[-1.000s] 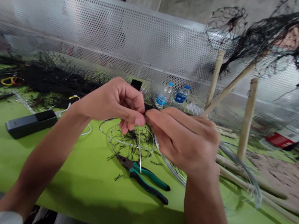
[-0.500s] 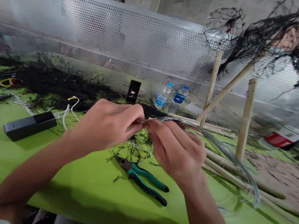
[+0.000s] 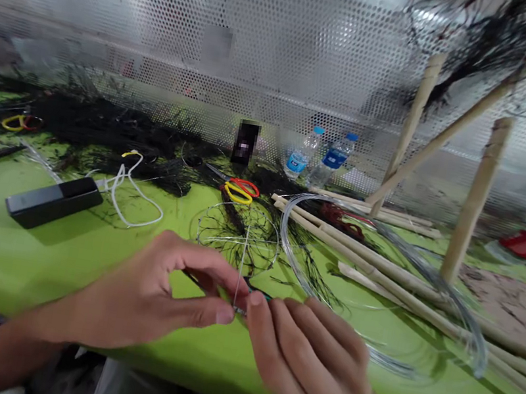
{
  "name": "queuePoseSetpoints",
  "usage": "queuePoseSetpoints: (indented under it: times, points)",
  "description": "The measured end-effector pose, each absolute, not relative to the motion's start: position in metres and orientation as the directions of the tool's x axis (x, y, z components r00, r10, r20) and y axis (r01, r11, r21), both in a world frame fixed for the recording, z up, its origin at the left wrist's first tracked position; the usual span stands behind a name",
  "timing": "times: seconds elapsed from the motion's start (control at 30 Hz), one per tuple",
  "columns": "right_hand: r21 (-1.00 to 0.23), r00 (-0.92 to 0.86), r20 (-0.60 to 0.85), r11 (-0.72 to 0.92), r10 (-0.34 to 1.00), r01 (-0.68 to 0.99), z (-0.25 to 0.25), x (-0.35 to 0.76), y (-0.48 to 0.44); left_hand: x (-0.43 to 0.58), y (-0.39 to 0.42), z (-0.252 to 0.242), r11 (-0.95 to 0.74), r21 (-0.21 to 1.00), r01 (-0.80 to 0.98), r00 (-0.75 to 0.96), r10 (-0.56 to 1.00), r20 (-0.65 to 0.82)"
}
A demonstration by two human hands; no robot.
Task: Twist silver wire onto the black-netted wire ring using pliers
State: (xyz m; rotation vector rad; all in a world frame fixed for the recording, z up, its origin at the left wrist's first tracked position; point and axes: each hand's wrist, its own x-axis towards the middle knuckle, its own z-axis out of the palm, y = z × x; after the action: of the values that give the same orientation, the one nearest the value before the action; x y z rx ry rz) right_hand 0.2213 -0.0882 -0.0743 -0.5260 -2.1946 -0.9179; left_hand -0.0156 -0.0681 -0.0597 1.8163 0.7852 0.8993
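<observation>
My left hand [image 3: 172, 296] is over the green table, its thumb and index finger curved toward each other around a thin pale wire [image 3: 242, 260] that stands up from the fingertips. Close against it, my right hand [image 3: 307, 357] has its fingers pressed together at the wire's lower end; the exact grip is hidden. Beneath the hands lie the pliers [image 3: 258, 291], mostly covered, with a bit of teal handle showing. Just beyond is a round wire frame [image 3: 200, 222] with black netted strands.
Yellow-red scissors [image 3: 240, 191] lie behind the frame. Coiled clear line [image 3: 290, 249] and bamboo sticks [image 3: 371, 267] are at right, near upright posts [image 3: 477, 198]. A dark box [image 3: 53, 200] with white cable [image 3: 136, 225] sits left. Two bottles [image 3: 297, 162] stand at the back.
Both hands have come down and nearer to me, now covering the pliers. The scissors and wire frame have come into sight. The view has tilted downward.
</observation>
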Motion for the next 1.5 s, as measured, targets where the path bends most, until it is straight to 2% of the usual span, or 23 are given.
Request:
queuePoseSetpoints:
  times: [0.13, 0.23, 0.4, 0.47, 0.57, 0.63, 0.67, 0.73, 0.8, 0.87, 0.93, 1.03, 1.1, 1.17, 1.23, 1.33, 1.4, 1.5]
  points:
    - [0.487, -0.664, 0.747, 0.673, 0.009, 0.557, -0.085, 0.22, -0.081, -0.013, -0.07, -0.072, -0.456, 0.886, 0.088, 0.473, 0.802, 0.365]
    - [0.507, -0.649, 0.759, 0.667, -0.046, 0.545, -0.087, 0.218, -0.077, -0.013, -0.069, -0.078, -0.632, 0.764, 0.128, 0.412, 0.735, 0.539]
    - [0.497, -0.664, 0.747, 0.661, 0.003, 0.563, -0.081, 0.216, -0.079, -0.006, -0.063, -0.098, -0.804, 0.587, 0.1, 0.335, 0.582, 0.741]
    - [0.499, -0.664, 0.748, 0.665, -0.007, 0.556, -0.08, 0.216, -0.079, -0.002, -0.059, -0.102, -0.876, 0.468, 0.115, 0.299, 0.479, 0.825]
    - [0.512, -0.675, 0.737, 0.668, -0.02, 0.539, -0.08, 0.217, -0.078, -0.004, -0.055, -0.097, -0.971, 0.125, 0.202, 0.341, 0.189, 0.921]
    - [0.501, -0.67, 0.742, 0.688, -0.029, 0.525, -0.08, 0.218, -0.076, -0.01, -0.054, -0.089, -0.966, -0.075, 0.247, 0.417, 0.036, 0.908]
    - [0.459, -0.658, 0.753, 0.719, -0.002, 0.523, -0.08, 0.219, -0.076, -0.014, -0.054, -0.085, -0.956, -0.13, 0.263, 0.461, 0.007, 0.888]
    - [0.292, -0.644, 0.752, 0.803, 0.142, 0.519, -0.076, 0.22, -0.078, -0.022, -0.052, -0.08, -0.948, -0.165, 0.272, 0.563, 0.018, 0.826]
    - [0.041, -0.639, 0.674, 0.845, 0.37, 0.532, -0.069, 0.222, -0.083, -0.027, -0.049, -0.079, -0.958, -0.166, 0.233, 0.636, 0.021, 0.772]
    - [-0.189, -0.651, 0.519, 0.817, 0.554, 0.545, -0.059, 0.225, -0.09, -0.028, -0.048, -0.082, -0.98, -0.107, 0.17, 0.629, 0.024, 0.777]
    - [-0.348, -0.671, 0.361, 0.761, 0.647, 0.547, -0.049, 0.226, -0.097, -0.027, -0.051, -0.083, -0.99, 0.03, 0.137, 0.605, 0.108, 0.789]
    - [-0.451, -0.69, 0.239, 0.708, 0.683, 0.544, -0.035, 0.224, -0.1, -0.025, -0.057, -0.073, -0.937, 0.332, 0.112, 0.673, 0.317, 0.668]
    - [-0.468, -0.679, 0.231, 0.691, 0.697, 0.551, -0.024, 0.221, -0.096, -0.025, -0.057, -0.058, -0.84, 0.53, 0.12, 0.703, 0.449, 0.552]
    - [-0.446, -0.667, 0.253, 0.697, 0.7, 0.562, -0.012, 0.218, -0.089, -0.025, -0.054, -0.04, -0.732, 0.674, 0.099, 0.735, 0.511, 0.447]
    - [-0.38, -0.663, 0.323, 0.735, 0.675, 0.562, 0.004, 0.215, -0.083, -0.024, -0.048, -0.019, -0.7, 0.688, 0.192, 0.778, 0.536, 0.328]
    - [-0.255, -0.666, 0.447, 0.799, 0.597, 0.545, 0.031, 0.212, -0.078, -0.021, -0.042, 0.012, -0.659, 0.723, 0.208, 0.775, 0.561, 0.289]
    - [-0.188, -0.667, 0.505, 0.824, 0.547, 0.534, 0.047, 0.213, -0.078, -0.018, -0.043, 0.032, -0.677, 0.701, 0.223, 0.763, 0.569, 0.307]
    - [-0.091, -0.654, 0.603, 0.854, 0.457, 0.512, 0.065, 0.218, -0.08, -0.013, -0.051, 0.058, -0.763, 0.596, 0.251, 0.718, 0.56, 0.414]
